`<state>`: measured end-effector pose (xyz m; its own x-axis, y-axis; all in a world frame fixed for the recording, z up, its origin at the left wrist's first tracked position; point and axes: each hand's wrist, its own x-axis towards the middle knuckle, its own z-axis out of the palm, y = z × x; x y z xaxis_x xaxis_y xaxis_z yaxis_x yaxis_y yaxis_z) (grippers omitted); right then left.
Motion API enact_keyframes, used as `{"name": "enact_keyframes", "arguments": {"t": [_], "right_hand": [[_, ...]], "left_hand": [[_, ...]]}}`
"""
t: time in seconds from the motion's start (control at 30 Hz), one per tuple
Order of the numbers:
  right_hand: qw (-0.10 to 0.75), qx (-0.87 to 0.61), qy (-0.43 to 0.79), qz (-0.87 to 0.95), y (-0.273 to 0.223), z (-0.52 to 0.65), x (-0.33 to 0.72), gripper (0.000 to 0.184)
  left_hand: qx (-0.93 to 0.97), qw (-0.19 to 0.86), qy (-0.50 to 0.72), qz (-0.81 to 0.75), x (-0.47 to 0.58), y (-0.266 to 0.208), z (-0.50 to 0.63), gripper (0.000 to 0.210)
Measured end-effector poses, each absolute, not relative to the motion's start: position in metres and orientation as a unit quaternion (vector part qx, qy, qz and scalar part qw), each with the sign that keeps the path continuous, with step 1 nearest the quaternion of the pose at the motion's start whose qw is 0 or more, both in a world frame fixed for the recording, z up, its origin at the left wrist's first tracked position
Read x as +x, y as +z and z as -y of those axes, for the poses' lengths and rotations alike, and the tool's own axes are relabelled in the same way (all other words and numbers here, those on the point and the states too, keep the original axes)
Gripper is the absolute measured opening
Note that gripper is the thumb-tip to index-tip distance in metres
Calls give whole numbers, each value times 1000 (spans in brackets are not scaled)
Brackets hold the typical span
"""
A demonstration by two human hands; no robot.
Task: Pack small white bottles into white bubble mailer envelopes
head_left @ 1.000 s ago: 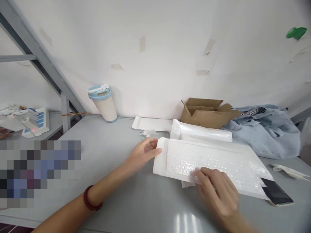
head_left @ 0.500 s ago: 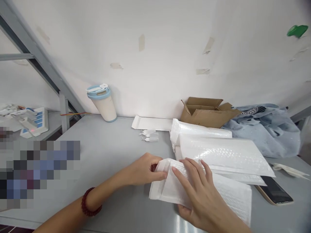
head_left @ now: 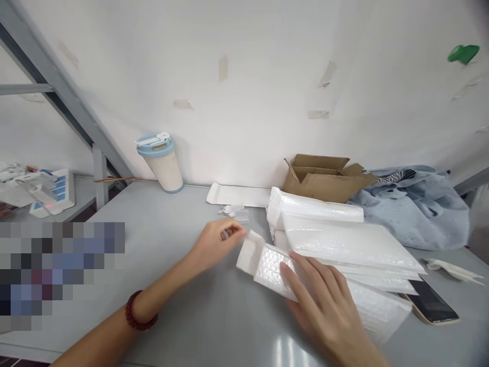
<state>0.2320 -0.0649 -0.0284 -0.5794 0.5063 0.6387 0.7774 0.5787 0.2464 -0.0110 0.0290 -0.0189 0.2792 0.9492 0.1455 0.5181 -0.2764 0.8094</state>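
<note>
A white bubble mailer (head_left: 275, 267) lies tilted in front of me, its flap (head_left: 250, 253) folded out to the left. My right hand (head_left: 324, 300) grips it, fingers across the top and the thumb underneath. Just off the flap's upper corner is my left hand (head_left: 217, 242), its thumb and fingertips pinched together; whether anything is between them I cannot make out. Beyond that hand lie a few small clear plastic bottles (head_left: 240, 216), partly hidden by its fingers. More white bubble mailers (head_left: 344, 239) are piled right of the held one.
A flat white mailer (head_left: 244, 194) lies by the wall, near a cardboard box (head_left: 328, 181) and a light blue cloth (head_left: 424, 209). A cup with a blue lid (head_left: 164, 165) stands back left. A phone (head_left: 435, 305) lies on the grey table (head_left: 183, 326) at right.
The mailer's flap has swung out to the left. My left hand has let go of that end and moved up and left, while the mailer has turned slightly under my right hand.
</note>
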Motion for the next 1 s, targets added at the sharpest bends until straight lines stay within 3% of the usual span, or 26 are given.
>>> {"name": "enact_keyframes", "arguments": {"t": [0.1,0.17,0.33,0.53,0.63,0.77,1.0], "right_hand": [[270,-383,-260,844,-25,67,237,41],[270,-375,-256,849,-24,67,239,43],[255,-351,-245,867,-28,66,241,45],[230,-367,-256,864,-34,61,237,45],[224,-386,-257,857,-36,60,233,44],[231,-410,-250,846,-38,59,229,41],[240,-421,-227,845,-33,58,225,37]], "left_hand": [[753,120,385,-520,-26,-33,-46,19],[784,44,361,-504,-35,-45,-56,22],[828,20,308,-468,-44,-65,-71,22],[821,17,352,-450,-41,-56,-68,20],[787,75,432,-435,-39,-36,-58,15],[738,227,498,-396,-41,-7,-42,11],[704,488,416,-304,-55,9,-31,10]]}}
